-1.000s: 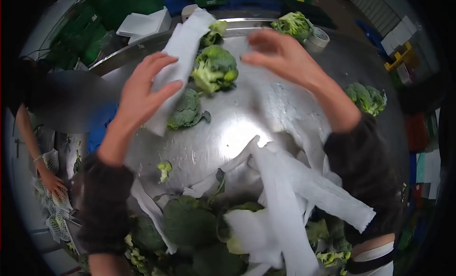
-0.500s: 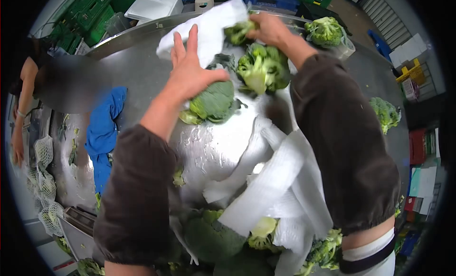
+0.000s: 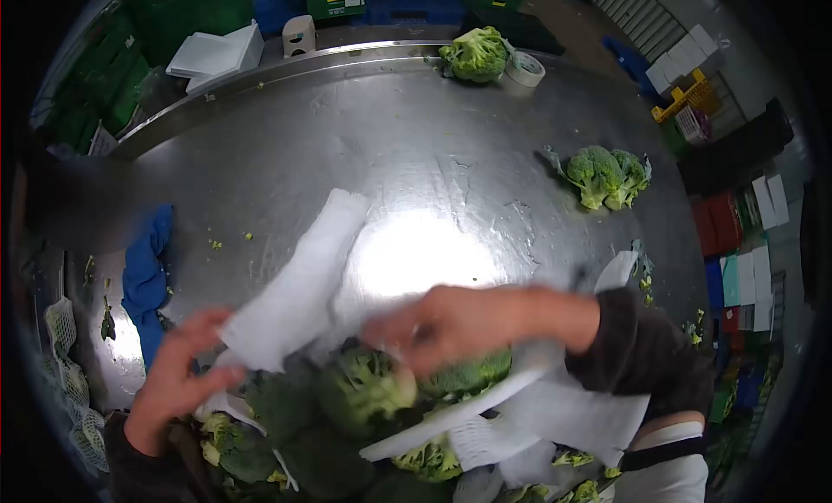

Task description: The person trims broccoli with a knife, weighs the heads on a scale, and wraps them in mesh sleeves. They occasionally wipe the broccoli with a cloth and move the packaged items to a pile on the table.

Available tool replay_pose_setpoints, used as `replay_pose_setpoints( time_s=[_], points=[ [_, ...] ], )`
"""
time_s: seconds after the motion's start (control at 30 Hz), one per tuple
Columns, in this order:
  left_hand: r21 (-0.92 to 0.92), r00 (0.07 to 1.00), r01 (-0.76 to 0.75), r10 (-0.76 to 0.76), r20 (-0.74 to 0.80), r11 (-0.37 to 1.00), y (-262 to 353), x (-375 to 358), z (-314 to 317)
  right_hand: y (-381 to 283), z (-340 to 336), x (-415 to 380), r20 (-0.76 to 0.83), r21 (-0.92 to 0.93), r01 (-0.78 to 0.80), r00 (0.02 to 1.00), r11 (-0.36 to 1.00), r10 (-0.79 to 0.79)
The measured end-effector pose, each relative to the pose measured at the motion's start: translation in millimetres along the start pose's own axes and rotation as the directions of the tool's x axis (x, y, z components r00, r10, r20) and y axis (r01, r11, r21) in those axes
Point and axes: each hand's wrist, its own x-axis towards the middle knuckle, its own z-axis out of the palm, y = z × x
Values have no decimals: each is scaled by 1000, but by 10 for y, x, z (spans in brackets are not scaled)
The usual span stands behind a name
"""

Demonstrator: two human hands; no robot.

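Observation:
My left hand (image 3: 178, 382) is at the lower left, thumb and fingers apart, fingertips right at the edge of a white foam sheet (image 3: 303, 278). That sheet slants up and right over the metal table. Smeared by motion, my right hand (image 3: 442, 330) hovers over a heap of broccoli, close by a head with its cut stem showing (image 3: 373, 386). I cannot tell whether it holds anything. Another green head (image 3: 472, 373) lies under the wrist. More white foam strips (image 3: 563, 408) lie across the heap at the right, partly covering the broccoli below.
Broccoli (image 3: 598, 174) lies at the right of the metal table (image 3: 286, 148). Another head (image 3: 477, 52) sits at the far edge beside a roll of tape (image 3: 524, 70). A blue cloth (image 3: 147, 260) and net-covered produce (image 3: 65, 364) are at the left. Green crates (image 3: 173, 35) stand behind.
Both hands have come back from the far side toward me. The broccoli they were at is gone from mid-table, and the white sheet has moved nearer. My view has shifted.

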Motion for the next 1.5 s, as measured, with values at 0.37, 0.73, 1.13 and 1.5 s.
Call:
replay_pose_setpoints(
  time_s=[0.37,0.73,1.13,1.5],
  points=[
    [370,991,-13,61,-119,929,306,574,752,1374,-2663,202,-884,-467,-881,465,78,-52],
    [233,947,18,58,-315,972,259,458,849,698,-957,-1094,-806,-436,-509,587,742,-71],
    [278,912,3,111,-395,960,240,489,885,1261,-2094,-2222,-924,-75,-629,335,774,182],
    [244,877,-122,220,-428,962,147,472,867,919,-2409,-539,-938,-285,-719,74,634,-338]
  ],
)
